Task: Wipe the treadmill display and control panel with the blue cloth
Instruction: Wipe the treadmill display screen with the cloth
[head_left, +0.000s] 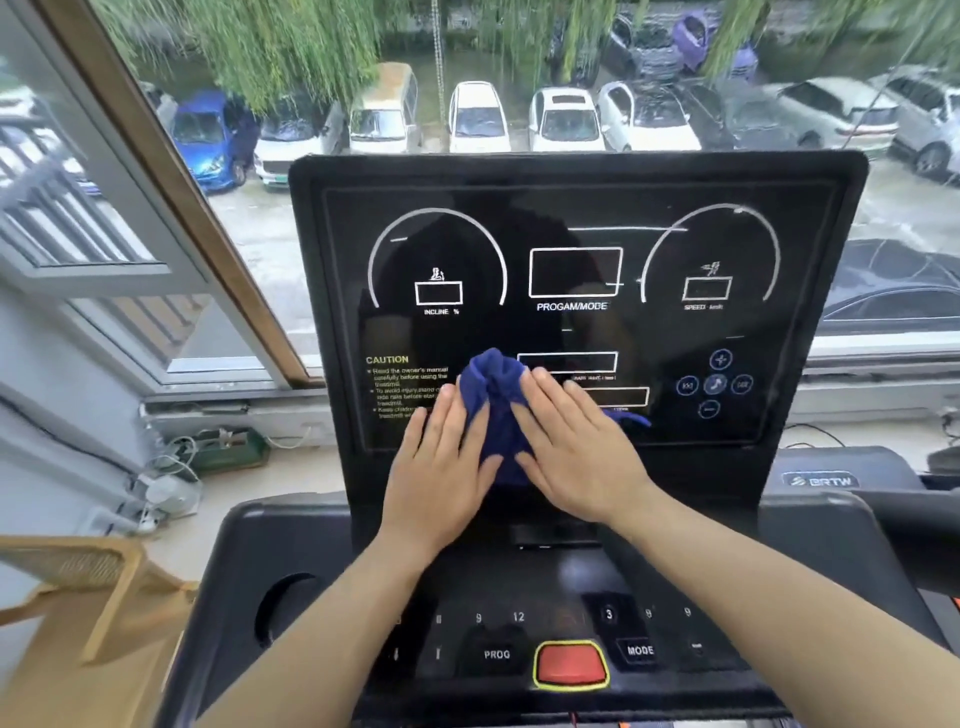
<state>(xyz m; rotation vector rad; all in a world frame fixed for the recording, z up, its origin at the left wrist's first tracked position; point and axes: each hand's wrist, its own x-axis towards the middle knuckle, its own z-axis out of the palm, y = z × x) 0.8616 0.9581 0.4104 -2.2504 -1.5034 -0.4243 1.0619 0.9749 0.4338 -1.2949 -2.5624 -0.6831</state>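
Note:
The black treadmill display (576, 218) stands upright in front of me, with dials, a PROGAM/MODE box and a yellow CAUTION text. A bunched blue cloth (496, 400) lies against its lower middle. My left hand (441, 467) presses flat on the cloth's left side. My right hand (576, 447) presses flat on its right side, fingers spread over the screen. Below my wrists lies the control panel (519, 618) with number keys, PROG and MODE buttons and a red stop button (570, 666).
A large window (467, 78) behind the display looks onto parked cars. A cup holder hole (283, 608) sits at the panel's left. A wooden chair (88, 587) stands at lower left. Cables and a power strip (171, 467) lie on the sill.

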